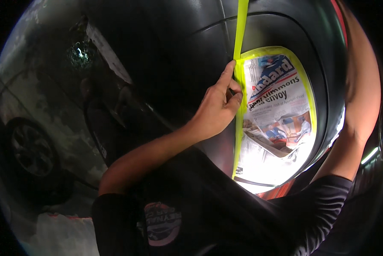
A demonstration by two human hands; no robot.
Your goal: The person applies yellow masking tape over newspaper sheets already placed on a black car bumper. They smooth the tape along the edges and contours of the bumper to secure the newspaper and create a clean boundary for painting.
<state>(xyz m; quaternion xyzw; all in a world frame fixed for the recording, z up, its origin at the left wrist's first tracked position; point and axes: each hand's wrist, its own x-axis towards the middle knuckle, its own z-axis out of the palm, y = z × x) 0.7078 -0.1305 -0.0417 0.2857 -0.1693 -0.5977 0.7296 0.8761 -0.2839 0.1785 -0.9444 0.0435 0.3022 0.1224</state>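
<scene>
A sheet of newspaper (281, 106) covers a rounded area on a dark, glossy car body panel (208, 47). Yellow-green masking tape (313, 100) borders the paper along its top, left and right edges. From the upper left corner, a loose-looking strip of the same tape (241, 30) runs up out of the picture. My left hand (217, 106) presses its stretched index fingertip at that corner, with the thumb lower on the left tape edge and the other fingers partly curled. My right arm (362, 85) reaches up along the right side; its hand is outside the picture.
A curved panel seam (302, 27) runs around the papered area. At left, the dark surface carries a car wheel image (32, 147) and bright reflections. Pale sheeting (65, 234) lies at lower left. A bright light glares over the newspaper's lower part.
</scene>
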